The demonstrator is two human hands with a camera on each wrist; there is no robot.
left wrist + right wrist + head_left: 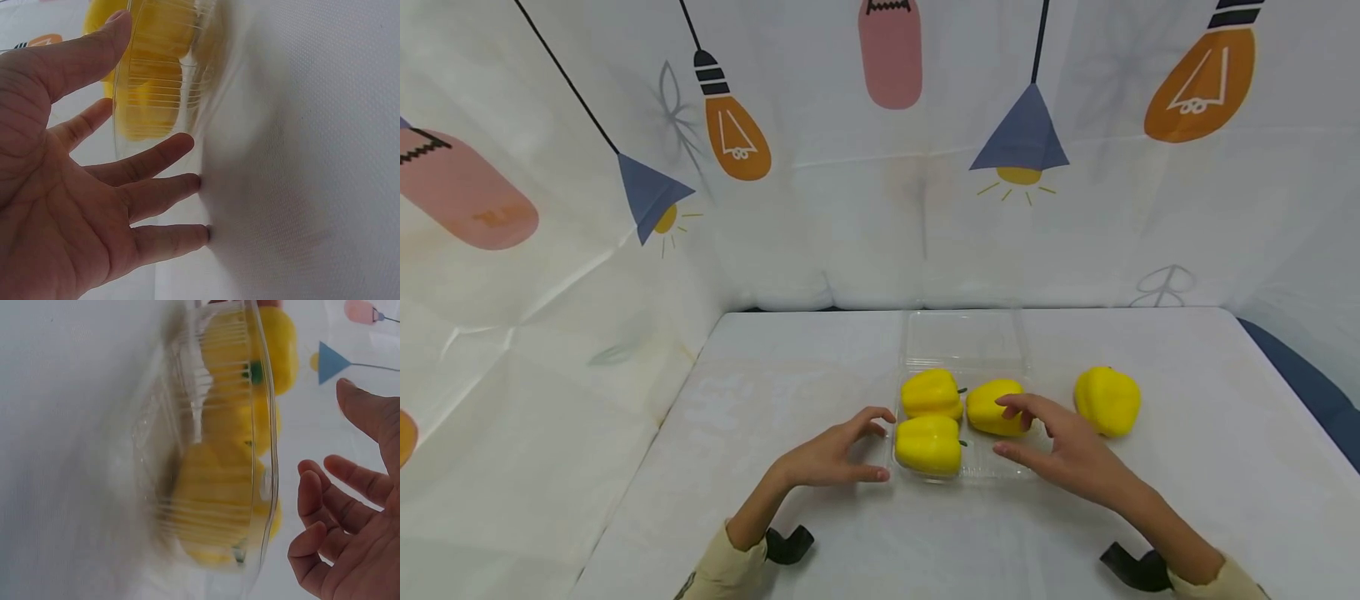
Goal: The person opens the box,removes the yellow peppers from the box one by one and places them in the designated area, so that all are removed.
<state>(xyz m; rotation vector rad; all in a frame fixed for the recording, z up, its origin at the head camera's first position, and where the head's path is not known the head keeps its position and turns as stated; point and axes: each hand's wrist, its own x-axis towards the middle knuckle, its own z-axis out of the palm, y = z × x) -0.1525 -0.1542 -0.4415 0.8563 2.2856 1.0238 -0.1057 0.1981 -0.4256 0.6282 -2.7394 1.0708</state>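
Note:
A clear plastic clamshell container [996, 468] sits on the table with its lid [964, 337] folded back toward the wall. Inside it lie yellow bell peppers: two at the left, one behind [928, 392] the other [927, 445], and a third [992, 407] at the right. My left hand [827, 457] is at the container's left side, its fingers spread; the left wrist view shows thumb and forefinger by the rim [123, 75]. Over the container's right side hovers my right hand [1071, 454], fingers loosely bent and holding nothing, partly covering the third pepper in the head view.
Another yellow bell pepper [1107, 402] stands on the white table [760, 375], right of the container and just beyond my right hand. A white sheet printed with lamps [850, 208] hangs behind the table and along its left side.

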